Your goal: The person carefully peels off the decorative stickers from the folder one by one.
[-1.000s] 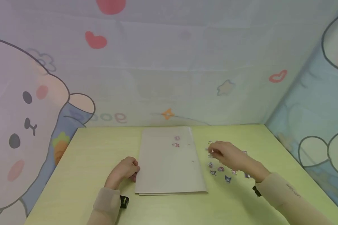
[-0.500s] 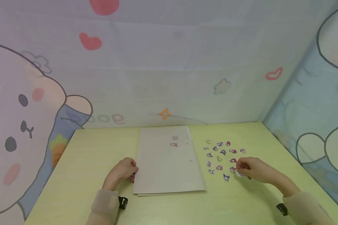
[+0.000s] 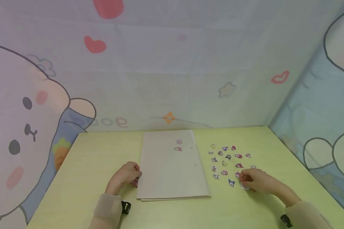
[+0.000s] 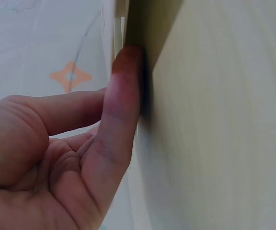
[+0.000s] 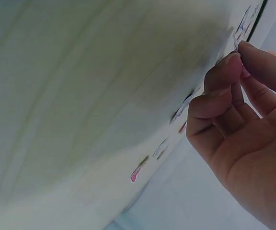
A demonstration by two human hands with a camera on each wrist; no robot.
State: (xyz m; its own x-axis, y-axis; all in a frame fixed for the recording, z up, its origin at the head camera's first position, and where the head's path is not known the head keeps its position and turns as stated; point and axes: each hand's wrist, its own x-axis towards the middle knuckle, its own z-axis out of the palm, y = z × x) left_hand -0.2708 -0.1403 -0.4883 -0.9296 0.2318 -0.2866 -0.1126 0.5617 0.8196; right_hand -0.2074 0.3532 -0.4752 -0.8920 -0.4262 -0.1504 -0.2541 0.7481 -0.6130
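A large white folded sheet (image 3: 169, 171) lies on the table, two layers showing at its lower edge. Two pink stickers (image 3: 178, 149) are on its upper right part. At its left edge my left hand (image 3: 127, 174) pinches the paper; in the left wrist view a finger (image 4: 121, 96) lies along the underside, with the thumb on the other face. My right hand (image 3: 258, 181) is at the lower right of the loose stickers. Its thumb and fingertips pinch a small pale sticker (image 5: 235, 42), seen nearly edge-on in the right wrist view.
Several small cartoon stickers (image 3: 224, 163) in purple, red and yellow lie spread on the pale yellow table (image 3: 100, 149), right of the sheet. A printed cloth backdrop (image 3: 189, 79) stands behind the table and along its sides.
My right hand has moved from the upper left of the loose stickers to their lower right, where it now pinches a sticker. The left hand has stayed at the sheet's edge.
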